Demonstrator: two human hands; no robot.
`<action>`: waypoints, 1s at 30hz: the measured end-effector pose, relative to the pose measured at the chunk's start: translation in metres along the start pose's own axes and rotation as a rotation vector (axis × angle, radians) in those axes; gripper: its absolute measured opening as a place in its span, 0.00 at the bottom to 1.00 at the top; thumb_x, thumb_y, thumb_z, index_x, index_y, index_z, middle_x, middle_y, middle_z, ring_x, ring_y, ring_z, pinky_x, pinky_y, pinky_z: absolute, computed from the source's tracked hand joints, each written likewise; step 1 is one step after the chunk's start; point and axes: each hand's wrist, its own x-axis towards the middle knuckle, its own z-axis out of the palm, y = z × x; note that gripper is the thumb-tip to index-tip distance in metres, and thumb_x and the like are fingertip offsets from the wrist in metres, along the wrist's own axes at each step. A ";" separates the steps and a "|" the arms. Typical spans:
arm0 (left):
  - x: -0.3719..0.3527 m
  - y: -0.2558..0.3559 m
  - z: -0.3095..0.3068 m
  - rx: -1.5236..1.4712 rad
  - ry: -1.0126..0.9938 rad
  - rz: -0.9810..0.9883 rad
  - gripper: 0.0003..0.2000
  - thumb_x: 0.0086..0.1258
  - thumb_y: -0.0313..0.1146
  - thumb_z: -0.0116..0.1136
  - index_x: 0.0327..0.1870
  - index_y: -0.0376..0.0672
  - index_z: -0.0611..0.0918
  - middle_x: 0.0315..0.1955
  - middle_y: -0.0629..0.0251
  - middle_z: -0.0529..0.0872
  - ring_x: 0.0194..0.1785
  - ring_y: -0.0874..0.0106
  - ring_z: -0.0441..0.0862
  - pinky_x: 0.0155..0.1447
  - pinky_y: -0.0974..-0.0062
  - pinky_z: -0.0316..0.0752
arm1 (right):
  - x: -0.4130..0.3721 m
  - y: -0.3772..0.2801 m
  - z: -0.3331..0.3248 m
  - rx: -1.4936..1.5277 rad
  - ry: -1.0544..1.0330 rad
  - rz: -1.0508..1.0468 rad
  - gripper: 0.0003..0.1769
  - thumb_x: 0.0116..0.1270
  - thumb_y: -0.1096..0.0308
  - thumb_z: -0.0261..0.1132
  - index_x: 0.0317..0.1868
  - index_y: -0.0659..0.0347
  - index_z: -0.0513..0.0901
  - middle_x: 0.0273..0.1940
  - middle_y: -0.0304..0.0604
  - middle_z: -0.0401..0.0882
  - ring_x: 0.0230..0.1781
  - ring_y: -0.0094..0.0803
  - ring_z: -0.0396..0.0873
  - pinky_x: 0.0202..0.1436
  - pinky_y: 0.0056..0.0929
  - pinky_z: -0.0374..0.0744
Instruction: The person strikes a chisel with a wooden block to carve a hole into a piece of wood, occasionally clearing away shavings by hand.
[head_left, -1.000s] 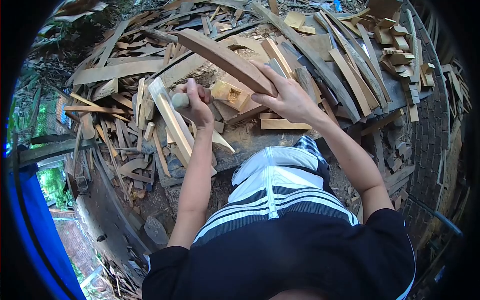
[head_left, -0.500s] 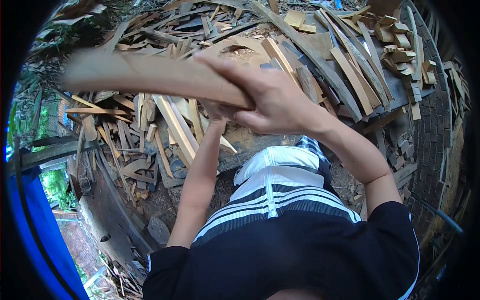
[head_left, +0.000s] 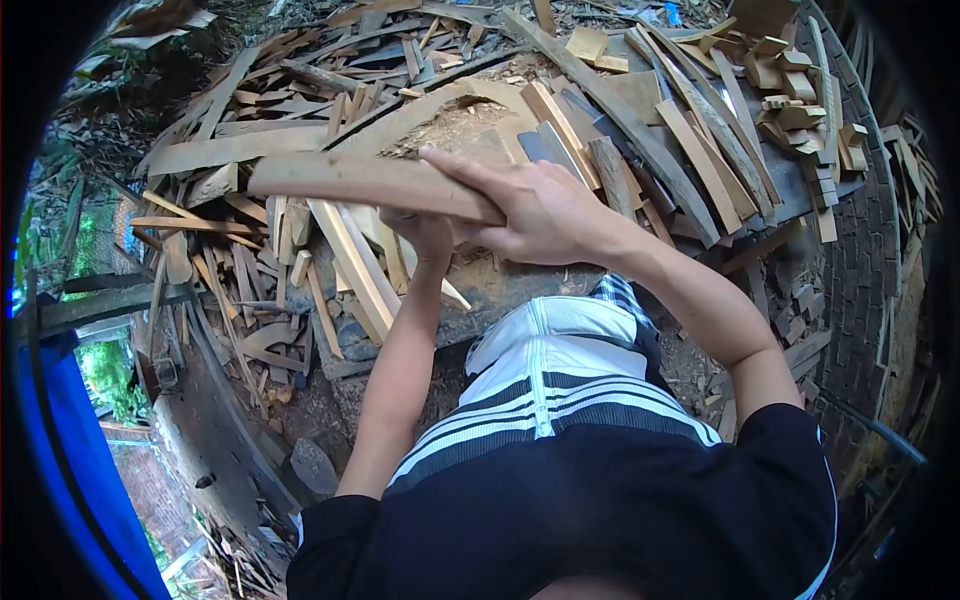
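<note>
My right hand (head_left: 548,212) is closed around the near end of a thick brown piece of wood (head_left: 370,182). Its index finger lies stretched along the top edge. The wood points to the left, its far end over the scrap pile. Below the wood is my left hand (head_left: 428,235), its fingers mostly hidden by the wood and my right hand. Both hands are above a worn work surface (head_left: 500,290). Just beyond them lies a pale board with a hollow (head_left: 470,110) that holds wood chips.
Long wooden strips (head_left: 355,270) lean beside my left forearm. More slats (head_left: 625,125) and stacked cut blocks (head_left: 800,110) lie to the right. Wood scraps (head_left: 260,250) cover the left and far sides. A blue sheet (head_left: 75,470) hangs at the lower left.
The far end of the wood has swung away from me and down, so it looks shorter and sharper. My right hand has shifted slightly; my left has barely moved.
</note>
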 end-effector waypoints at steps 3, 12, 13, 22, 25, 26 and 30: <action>0.017 0.006 -0.006 -0.301 0.170 -0.133 0.16 0.74 0.38 0.60 0.24 0.40 0.76 0.16 0.70 0.75 0.21 0.77 0.76 0.28 0.75 0.71 | 0.001 0.005 -0.004 0.139 -0.008 0.140 0.43 0.63 0.59 0.66 0.77 0.45 0.58 0.47 0.60 0.84 0.42 0.55 0.85 0.49 0.45 0.81; 0.042 0.020 -0.003 -0.491 0.162 -0.258 0.19 0.75 0.42 0.60 0.27 0.45 0.67 0.11 0.74 0.66 0.13 0.81 0.61 0.18 0.79 0.55 | -0.012 0.018 -0.007 0.100 0.049 0.260 0.44 0.63 0.55 0.68 0.77 0.44 0.58 0.43 0.61 0.84 0.43 0.54 0.84 0.49 0.47 0.79; 0.041 0.021 -0.001 -0.475 0.096 -0.298 0.19 0.75 0.41 0.61 0.27 0.45 0.67 0.12 0.74 0.66 0.13 0.82 0.61 0.18 0.79 0.55 | -0.014 0.018 -0.007 0.076 0.068 0.252 0.44 0.63 0.55 0.68 0.77 0.44 0.58 0.43 0.61 0.84 0.41 0.54 0.84 0.49 0.47 0.79; 0.035 0.008 0.016 -0.353 -0.149 -0.392 0.12 0.72 0.28 0.60 0.29 0.43 0.71 0.19 0.76 0.73 0.20 0.85 0.67 0.22 0.83 0.62 | -0.013 0.006 -0.020 0.098 0.117 0.192 0.44 0.63 0.56 0.68 0.77 0.43 0.58 0.45 0.57 0.84 0.40 0.50 0.85 0.47 0.44 0.80; 0.032 0.007 0.025 -0.287 -0.142 -0.307 0.05 0.68 0.27 0.61 0.34 0.37 0.78 0.26 0.71 0.82 0.28 0.80 0.78 0.33 0.79 0.75 | -0.001 -0.018 -0.035 0.123 0.325 -0.073 0.43 0.63 0.58 0.69 0.77 0.43 0.58 0.46 0.57 0.84 0.40 0.48 0.86 0.46 0.43 0.81; 0.033 0.009 0.030 -0.239 -0.132 -0.212 0.06 0.66 0.28 0.63 0.36 0.36 0.79 0.29 0.69 0.84 0.32 0.78 0.81 0.38 0.77 0.78 | 0.003 -0.023 -0.036 0.122 0.328 -0.072 0.43 0.63 0.58 0.69 0.77 0.43 0.58 0.46 0.57 0.84 0.40 0.48 0.86 0.46 0.43 0.81; 0.018 -0.021 0.020 -0.308 -0.268 -0.289 0.17 0.64 0.40 0.67 0.43 0.34 0.81 0.37 0.66 0.86 0.41 0.72 0.83 0.49 0.70 0.78 | 0.014 -0.021 -0.020 0.196 0.579 -0.267 0.45 0.56 0.59 0.67 0.75 0.47 0.62 0.36 0.54 0.85 0.35 0.47 0.85 0.38 0.42 0.82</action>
